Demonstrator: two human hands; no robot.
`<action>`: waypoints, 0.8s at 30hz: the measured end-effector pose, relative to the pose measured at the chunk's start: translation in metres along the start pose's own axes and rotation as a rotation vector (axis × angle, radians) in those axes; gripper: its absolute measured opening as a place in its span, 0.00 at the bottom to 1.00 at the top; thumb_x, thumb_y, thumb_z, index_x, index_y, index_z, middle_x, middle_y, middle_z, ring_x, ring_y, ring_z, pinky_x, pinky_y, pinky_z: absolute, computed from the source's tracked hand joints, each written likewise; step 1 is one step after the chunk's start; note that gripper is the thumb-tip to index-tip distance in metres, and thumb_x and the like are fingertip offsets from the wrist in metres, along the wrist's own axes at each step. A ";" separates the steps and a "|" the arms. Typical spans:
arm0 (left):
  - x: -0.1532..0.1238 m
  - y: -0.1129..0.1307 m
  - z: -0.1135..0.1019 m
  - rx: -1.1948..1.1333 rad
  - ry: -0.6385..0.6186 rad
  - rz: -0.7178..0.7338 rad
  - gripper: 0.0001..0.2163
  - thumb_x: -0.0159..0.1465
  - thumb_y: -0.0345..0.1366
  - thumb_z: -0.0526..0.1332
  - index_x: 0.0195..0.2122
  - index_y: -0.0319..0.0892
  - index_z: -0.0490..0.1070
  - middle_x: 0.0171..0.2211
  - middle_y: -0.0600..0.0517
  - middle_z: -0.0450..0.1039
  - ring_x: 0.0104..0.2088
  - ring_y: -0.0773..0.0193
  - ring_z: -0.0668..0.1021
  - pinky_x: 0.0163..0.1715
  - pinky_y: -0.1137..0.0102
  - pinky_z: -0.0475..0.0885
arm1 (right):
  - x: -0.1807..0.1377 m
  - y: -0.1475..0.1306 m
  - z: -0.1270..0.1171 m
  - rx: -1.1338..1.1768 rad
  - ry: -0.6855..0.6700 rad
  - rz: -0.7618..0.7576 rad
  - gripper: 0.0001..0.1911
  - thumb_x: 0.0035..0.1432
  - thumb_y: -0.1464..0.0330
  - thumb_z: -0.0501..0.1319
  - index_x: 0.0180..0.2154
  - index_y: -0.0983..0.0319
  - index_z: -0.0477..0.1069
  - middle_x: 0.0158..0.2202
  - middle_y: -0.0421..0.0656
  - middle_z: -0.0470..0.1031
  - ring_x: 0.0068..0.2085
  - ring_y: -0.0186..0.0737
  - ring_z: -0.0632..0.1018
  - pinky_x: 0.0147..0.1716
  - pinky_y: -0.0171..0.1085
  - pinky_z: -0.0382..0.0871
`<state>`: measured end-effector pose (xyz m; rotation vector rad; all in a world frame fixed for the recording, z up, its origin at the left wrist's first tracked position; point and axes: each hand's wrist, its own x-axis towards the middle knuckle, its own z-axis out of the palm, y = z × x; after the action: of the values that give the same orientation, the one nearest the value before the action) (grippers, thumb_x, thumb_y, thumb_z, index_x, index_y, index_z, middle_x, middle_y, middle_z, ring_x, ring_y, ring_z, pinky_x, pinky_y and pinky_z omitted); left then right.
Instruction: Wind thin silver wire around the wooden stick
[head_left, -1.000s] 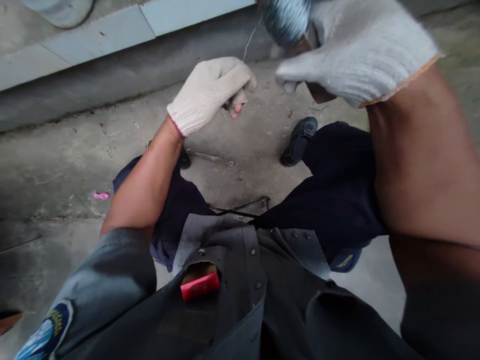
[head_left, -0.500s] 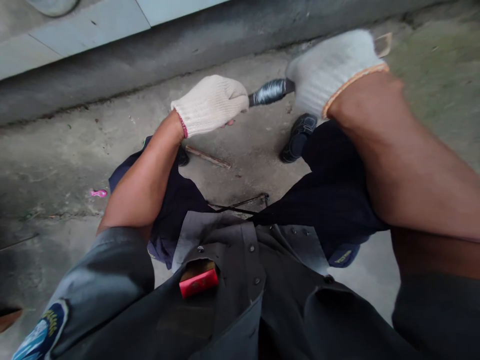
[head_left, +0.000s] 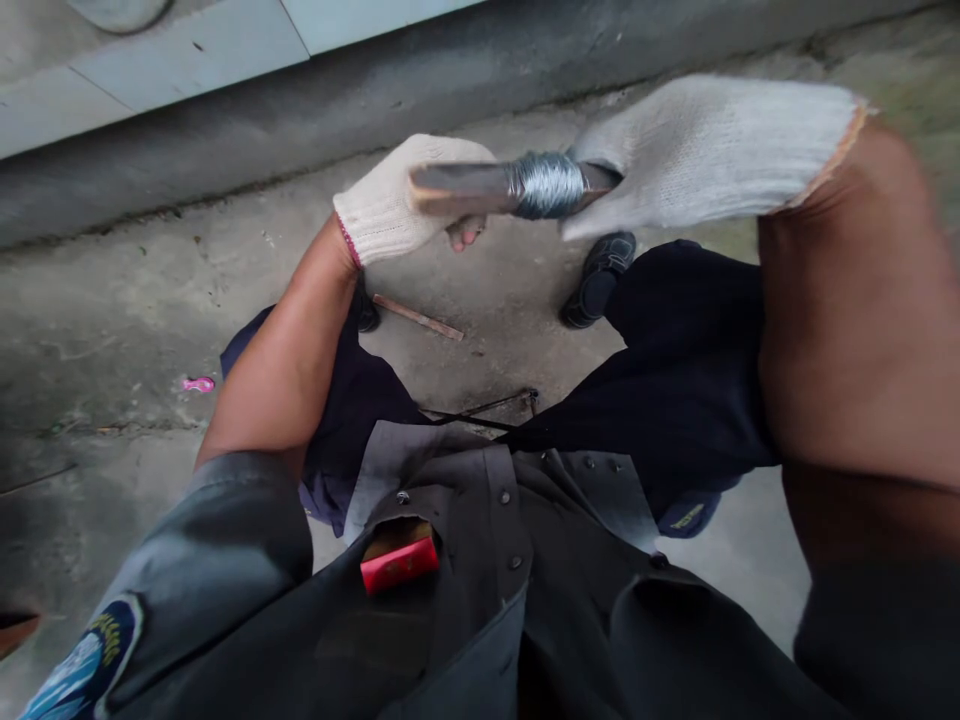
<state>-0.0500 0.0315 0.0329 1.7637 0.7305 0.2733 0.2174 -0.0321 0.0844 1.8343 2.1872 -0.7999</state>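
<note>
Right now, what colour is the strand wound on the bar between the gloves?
Silvery blue-grey. The wound strand shows in the head view, slightly blurred.

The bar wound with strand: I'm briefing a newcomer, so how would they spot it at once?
From the pale tiled ledge at top left, go down and right to the gloved left hand. The bar runs across in front of that hand, its other end gripped by the gloved right hand. Unlike the bare stick on the floor, it wears a shiny silvery coil.
</note>
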 end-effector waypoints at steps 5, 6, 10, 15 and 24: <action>0.010 0.006 0.016 -0.052 0.188 -0.164 0.17 0.63 0.58 0.71 0.39 0.51 0.85 0.32 0.47 0.85 0.36 0.51 0.84 0.41 0.56 0.81 | 0.008 -0.011 -0.002 -0.037 0.306 0.119 0.20 0.63 0.50 0.66 0.39 0.62 0.75 0.30 0.42 0.73 0.32 0.40 0.73 0.32 0.39 0.58; 0.011 0.005 0.018 -0.039 0.199 -0.168 0.16 0.64 0.56 0.71 0.39 0.50 0.85 0.32 0.47 0.85 0.36 0.52 0.84 0.41 0.56 0.81 | 0.012 -0.012 -0.002 -0.080 0.355 0.161 0.20 0.64 0.52 0.64 0.41 0.63 0.77 0.33 0.47 0.77 0.35 0.46 0.78 0.33 0.40 0.59; 0.012 0.000 0.027 0.031 0.118 -0.176 0.12 0.67 0.49 0.68 0.39 0.46 0.84 0.31 0.48 0.83 0.33 0.55 0.83 0.37 0.60 0.78 | 0.027 -0.008 0.000 -0.239 0.442 0.296 0.24 0.68 0.62 0.59 0.55 0.72 0.81 0.49 0.70 0.82 0.54 0.75 0.85 0.43 0.49 0.71; 0.011 0.001 0.029 0.226 0.062 -0.191 0.13 0.72 0.43 0.63 0.38 0.42 0.83 0.28 0.50 0.80 0.28 0.61 0.80 0.32 0.67 0.70 | 0.030 -0.013 0.012 -0.397 0.185 0.375 0.23 0.66 0.74 0.58 0.58 0.70 0.81 0.49 0.70 0.82 0.58 0.73 0.84 0.51 0.58 0.76; 0.007 -0.011 0.001 0.401 0.058 -0.092 0.15 0.71 0.41 0.66 0.27 0.44 0.78 0.21 0.54 0.74 0.26 0.64 0.71 0.31 0.67 0.63 | 0.009 -0.013 0.018 -0.340 -0.176 -0.004 0.11 0.64 0.68 0.65 0.47 0.56 0.84 0.39 0.48 0.83 0.39 0.50 0.81 0.43 0.45 0.72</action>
<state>-0.0476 0.0364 0.0212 2.0981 0.9546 0.1202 0.1997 -0.0348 0.0684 1.5353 2.0654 -0.5267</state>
